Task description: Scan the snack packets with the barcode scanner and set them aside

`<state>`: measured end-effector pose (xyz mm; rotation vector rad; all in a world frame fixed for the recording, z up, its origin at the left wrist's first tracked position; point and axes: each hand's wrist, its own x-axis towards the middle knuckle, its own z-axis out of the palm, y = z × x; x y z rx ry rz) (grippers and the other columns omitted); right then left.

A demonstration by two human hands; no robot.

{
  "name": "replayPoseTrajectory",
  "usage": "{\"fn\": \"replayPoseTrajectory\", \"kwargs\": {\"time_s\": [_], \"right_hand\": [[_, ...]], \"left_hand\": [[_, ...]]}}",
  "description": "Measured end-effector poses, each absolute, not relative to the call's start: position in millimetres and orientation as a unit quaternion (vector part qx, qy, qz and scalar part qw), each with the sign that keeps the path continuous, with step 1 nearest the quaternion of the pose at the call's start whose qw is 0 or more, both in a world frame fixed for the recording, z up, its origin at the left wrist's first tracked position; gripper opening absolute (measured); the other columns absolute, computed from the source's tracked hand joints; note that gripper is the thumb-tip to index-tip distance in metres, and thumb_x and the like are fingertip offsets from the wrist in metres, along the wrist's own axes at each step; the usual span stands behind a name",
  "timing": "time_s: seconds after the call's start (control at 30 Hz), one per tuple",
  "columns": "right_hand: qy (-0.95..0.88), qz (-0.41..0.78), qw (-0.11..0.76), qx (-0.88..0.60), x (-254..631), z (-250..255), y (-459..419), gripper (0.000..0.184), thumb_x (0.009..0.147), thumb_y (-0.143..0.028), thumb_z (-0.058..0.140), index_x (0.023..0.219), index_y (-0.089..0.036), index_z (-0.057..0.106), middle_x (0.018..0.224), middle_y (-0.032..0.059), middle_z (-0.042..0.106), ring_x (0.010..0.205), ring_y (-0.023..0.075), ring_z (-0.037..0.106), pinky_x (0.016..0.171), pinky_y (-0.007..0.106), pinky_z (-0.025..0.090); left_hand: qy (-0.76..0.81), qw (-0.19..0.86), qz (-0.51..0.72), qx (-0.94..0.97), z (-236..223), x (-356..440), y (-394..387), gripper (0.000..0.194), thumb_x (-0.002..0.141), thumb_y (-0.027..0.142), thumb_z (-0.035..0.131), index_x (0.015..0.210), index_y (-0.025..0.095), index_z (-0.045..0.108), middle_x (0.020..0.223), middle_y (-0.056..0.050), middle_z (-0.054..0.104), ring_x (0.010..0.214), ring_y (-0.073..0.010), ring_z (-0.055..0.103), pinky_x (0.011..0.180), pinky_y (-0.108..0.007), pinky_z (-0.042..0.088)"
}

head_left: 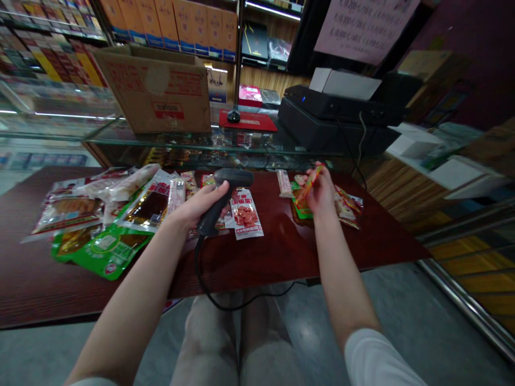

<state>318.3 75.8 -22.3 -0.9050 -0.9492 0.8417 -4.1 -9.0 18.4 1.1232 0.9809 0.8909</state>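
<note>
My left hand (203, 206) is wrapped round the grip of a black barcode scanner (215, 214), its head pointing right and its cable hanging over the table edge. Just right of the scanner lies a white and red snack packet (246, 214). In my right hand (322, 187) is a small red and yellow snack packet (310, 185), partly hidden by the fingers. Beneath that hand lie a green packet (300, 201) and other packets (348, 209). A pale narrow packet (284, 184) rests to their left.
Many snack packets are heaped on the left of the dark red table (277, 257), among them a large green one (108, 246). Behind stands a glass counter with a cardboard box (161, 91), a red mat (247, 120) and a black machine (341, 107).
</note>
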Motion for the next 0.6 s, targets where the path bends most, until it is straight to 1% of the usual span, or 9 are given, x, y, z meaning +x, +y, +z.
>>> {"fn": "replayPoseTrajectory", "kwargs": {"time_s": [0.07, 0.13, 0.23, 0.3, 0.37, 0.43, 0.5, 0.57, 0.6], "right_hand": [[-0.489, 0.199, 0.67, -0.523, 345, -19, 85, 0.038, 0.079, -0.032, 0.06, 0.117, -0.026, 0.054, 0.092, 0.0014, 0.058, 0.082, 0.019, 0.06, 0.081, 0.039, 0.053], [-0.537, 0.04, 0.56, -0.63, 371, -15, 89, 0.035, 0.079, -0.025, 0.057, 0.113, -0.02, 0.057, 0.097, 0.0074, 0.06, 0.094, 0.0248, 0.06, 0.092, 0.048, 0.049], [-0.547, -0.09, 0.422, -0.717, 389, -9, 86, 0.041, 0.077, -0.019, 0.058, 0.117, -0.013, 0.058, 0.117, 0.0201, 0.058, 0.115, 0.0346, 0.054, 0.102, 0.057, 0.04], [-0.552, -0.132, 0.388, -0.726, 381, -8, 80, 0.049, 0.076, -0.019, 0.06, 0.125, -0.01, 0.055, 0.13, 0.0251, 0.053, 0.124, 0.0382, 0.049, 0.104, 0.059, 0.037], [-0.599, -0.112, 0.378, -0.697, 358, -12, 72, 0.049, 0.08, -0.023, 0.062, 0.127, -0.013, 0.054, 0.132, 0.0234, 0.054, 0.122, 0.0363, 0.052, 0.103, 0.056, 0.04], [-0.669, -0.002, 0.358, -0.652, 322, -19, 63, 0.045, 0.084, -0.031, 0.062, 0.126, -0.016, 0.055, 0.118, 0.017, 0.063, 0.108, 0.0302, 0.061, 0.095, 0.048, 0.048], [-0.71, 0.15, 0.294, -0.623, 281, -27, 53, 0.059, 0.083, -0.044, 0.067, 0.133, -0.017, 0.051, 0.111, 0.0127, 0.067, 0.092, 0.0251, 0.066, 0.085, 0.042, 0.053], [-0.74, 0.211, 0.212, -0.602, 242, -32, 42, 0.078, 0.078, -0.054, 0.072, 0.141, -0.017, 0.045, 0.115, 0.0134, 0.068, 0.098, 0.0263, 0.066, 0.087, 0.041, 0.052], [-0.756, 0.206, 0.173, -0.597, 226, -33, 36, 0.086, 0.075, -0.059, 0.075, 0.143, -0.016, 0.043, 0.121, 0.0152, 0.066, 0.104, 0.0284, 0.065, 0.091, 0.041, 0.051]], "left_hand": [[0.468, 0.622, 0.433, 0.455, 19, -12, -2, 0.051, 0.076, 0.065, 0.073, 0.081, 0.018, 0.054, 0.056, 0.001, 0.057, 0.043, -0.0103, 0.052, 0.04, -0.021, 0.041], [0.507, 0.586, 0.477, 0.416, 19, -19, 5, 0.042, 0.08, 0.057, 0.073, 0.081, 0.019, 0.054, 0.056, 0.002, 0.057, 0.042, -0.0104, 0.052, 0.04, -0.021, 0.042], [0.552, 0.54, 0.507, 0.382, 17, -29, 13, 0.037, 0.084, 0.052, 0.07, 0.082, 0.018, 0.057, 0.054, 0.002, 0.056, 0.041, -0.011, 0.052, 0.041, -0.022, 0.043], [0.564, 0.522, 0.517, 0.377, 15, -33, 16, 0.035, 0.086, 0.05, 0.069, 0.084, 0.016, 0.06, 0.054, 0.001, 0.057, 0.041, -0.011, 0.053, 0.043, -0.022, 0.045], [0.565, 0.513, 0.525, 0.377, 14, -35, 18, 0.035, 0.087, 0.049, 0.069, 0.086, 0.015, 0.061, 0.056, 0.0, 0.058, 0.042, -0.0107, 0.054, 0.043, -0.021, 0.045], [0.56, 0.512, 0.529, 0.38, 14, -35, 18, 0.036, 0.086, 0.049, 0.069, 0.086, 0.014, 0.061, 0.057, 0.0, 0.059, 0.042, -0.0107, 0.054, 0.042, -0.021, 0.044], [0.558, 0.51, 0.531, 0.383, 15, -35, 17, 0.036, 0.086, 0.05, 0.07, 0.084, 0.015, 0.061, 0.056, 0.0, 0.058, 0.042, -0.0108, 0.053, 0.041, -0.02, 0.043], [0.563, 0.512, 0.525, 0.382, 17, -38, 15, 0.036, 0.088, 0.049, 0.067, 0.083, 0.015, 0.061, 0.055, 0.0, 0.057, 0.041, -0.0108, 0.053, 0.039, -0.02, 0.042], [0.566, 0.513, 0.523, 0.379, 19, -40, 14, 0.034, 0.09, 0.048, 0.065, 0.083, 0.015, 0.061, 0.054, -0.001, 0.057, 0.04, -0.0107, 0.052, 0.039, -0.02, 0.042]]}}
